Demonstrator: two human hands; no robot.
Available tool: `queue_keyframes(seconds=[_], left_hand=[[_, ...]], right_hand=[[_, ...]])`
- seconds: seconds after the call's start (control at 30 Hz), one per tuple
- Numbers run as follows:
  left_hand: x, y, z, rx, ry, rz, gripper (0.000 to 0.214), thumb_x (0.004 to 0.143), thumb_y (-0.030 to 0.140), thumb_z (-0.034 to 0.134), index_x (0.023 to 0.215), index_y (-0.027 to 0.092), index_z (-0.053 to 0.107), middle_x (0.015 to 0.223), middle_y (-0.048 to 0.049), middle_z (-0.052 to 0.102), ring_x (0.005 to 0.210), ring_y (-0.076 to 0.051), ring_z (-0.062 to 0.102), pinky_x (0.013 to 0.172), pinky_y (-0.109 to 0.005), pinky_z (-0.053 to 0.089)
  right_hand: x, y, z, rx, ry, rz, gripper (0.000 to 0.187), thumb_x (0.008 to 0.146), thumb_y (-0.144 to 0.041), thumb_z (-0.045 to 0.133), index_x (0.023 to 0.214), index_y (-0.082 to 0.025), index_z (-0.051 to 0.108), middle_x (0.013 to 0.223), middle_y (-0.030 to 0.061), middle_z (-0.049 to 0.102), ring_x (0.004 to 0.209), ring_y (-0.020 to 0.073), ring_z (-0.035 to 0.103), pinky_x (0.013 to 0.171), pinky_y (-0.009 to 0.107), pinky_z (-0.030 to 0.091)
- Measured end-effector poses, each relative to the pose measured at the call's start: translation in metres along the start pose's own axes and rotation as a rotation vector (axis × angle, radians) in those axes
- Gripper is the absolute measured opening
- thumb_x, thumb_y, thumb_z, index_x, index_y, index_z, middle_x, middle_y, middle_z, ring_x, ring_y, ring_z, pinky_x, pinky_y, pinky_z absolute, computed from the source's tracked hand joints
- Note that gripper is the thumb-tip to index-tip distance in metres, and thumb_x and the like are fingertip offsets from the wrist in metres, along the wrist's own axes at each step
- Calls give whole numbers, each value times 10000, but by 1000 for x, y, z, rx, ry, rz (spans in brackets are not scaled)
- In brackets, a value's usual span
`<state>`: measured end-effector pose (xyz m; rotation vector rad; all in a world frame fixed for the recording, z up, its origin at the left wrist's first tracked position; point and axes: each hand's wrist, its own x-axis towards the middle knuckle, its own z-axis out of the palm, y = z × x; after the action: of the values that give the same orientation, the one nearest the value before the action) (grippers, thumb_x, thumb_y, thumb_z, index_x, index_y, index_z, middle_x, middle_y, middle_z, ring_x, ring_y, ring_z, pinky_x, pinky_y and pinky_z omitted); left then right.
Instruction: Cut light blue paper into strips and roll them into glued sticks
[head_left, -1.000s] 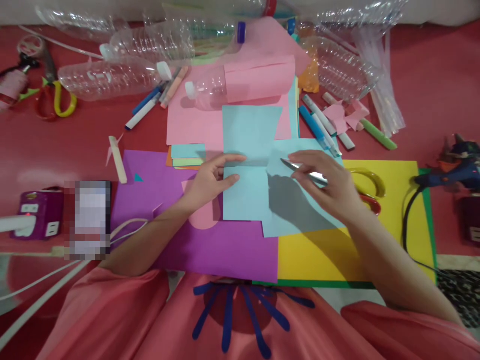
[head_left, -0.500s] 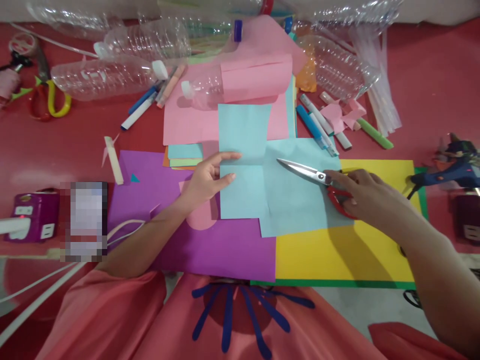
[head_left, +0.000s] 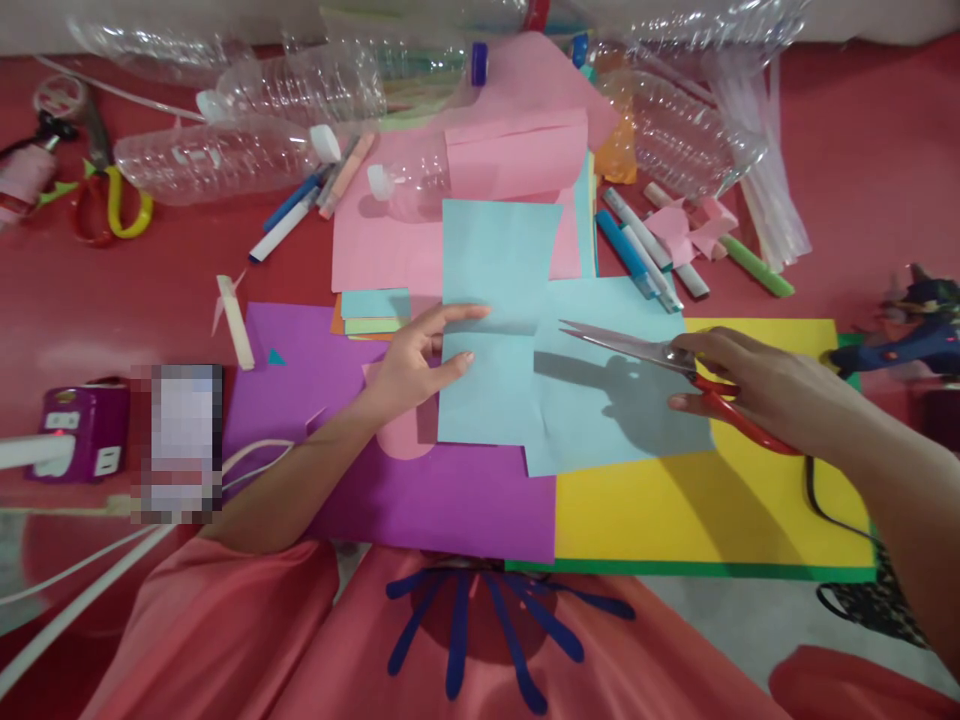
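A light blue paper strip (head_left: 491, 390) with a crease across its middle is pinched at its left edge by my left hand (head_left: 424, 365). My right hand (head_left: 742, 380) grips scissors (head_left: 637, 345) by their red and yellow handles. Their blades point left, slightly parted, with the tips just right of the strip. Under the blades lies a larger light blue sheet (head_left: 622, 430), which carries the scissors' shadow. Purple paper (head_left: 450, 510) spreads below on the left and yellow paper (head_left: 772, 520) on the right. A pink paper piece (head_left: 405, 430) is partly hidden behind my left hand.
Clear plastic bottles (head_left: 217, 160) line the back, one wrapped in pink paper (head_left: 517, 160). Markers (head_left: 630, 255) lie at the right back. Other scissors (head_left: 112, 200) rest at far left, above a phone (head_left: 184, 430) and a purple power adapter (head_left: 79, 430). A blue glue gun (head_left: 900, 350) lies right.
My right hand has lifted the scissors off the larger blue sheet and shifted slightly right. The blades have parted a little. My left hand keeps its hold on the strip, whose upper half has tilted up.
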<state>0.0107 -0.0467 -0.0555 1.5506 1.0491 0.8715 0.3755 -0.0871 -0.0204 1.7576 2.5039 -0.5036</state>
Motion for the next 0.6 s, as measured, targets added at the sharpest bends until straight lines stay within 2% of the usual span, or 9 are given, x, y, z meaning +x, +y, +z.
queue_keyframes(seconds=[0.1, 0.17, 0.37, 0.6], left_hand=[[-3, -5, -1, 59, -14, 82, 385, 804, 216, 630, 1188, 243, 663, 1238, -47, 676, 1060, -169, 651, 689, -197, 552], [-5, -8, -1, 90, -33, 137, 392, 824, 228, 625, 1214, 255, 655, 1247, -46, 679, 1121, -182, 643, 749, -218, 571], [-7, -6, -1, 173, -64, 236, 360, 855, 210, 619, 1211, 241, 659, 1210, -53, 708, 1123, -182, 665, 945, -302, 568], [-8, -1, 0, 212, -86, 307, 341, 873, 199, 598, 1207, 250, 645, 1186, -43, 722, 1106, -172, 677, 1000, -338, 548]], right_hand=[[1, -7, -3, -50, -95, 18, 617, 879, -755, 337, 1165, -273, 593, 1018, 116, 690, 740, 279, 688, 538, 315, 445], [2, -11, -4, -31, -148, 14, 608, 882, -751, 337, 1164, -280, 598, 998, 111, 696, 735, 279, 686, 560, 322, 454], [9, -18, -7, 49, -236, -26, 585, 885, -724, 378, 1171, -269, 609, 946, 113, 698, 707, 257, 663, 574, 313, 441], [14, -23, -9, 67, -274, -46, 621, 875, -740, 378, 1184, -253, 607, 961, 123, 704, 757, 283, 673, 612, 339, 464]])
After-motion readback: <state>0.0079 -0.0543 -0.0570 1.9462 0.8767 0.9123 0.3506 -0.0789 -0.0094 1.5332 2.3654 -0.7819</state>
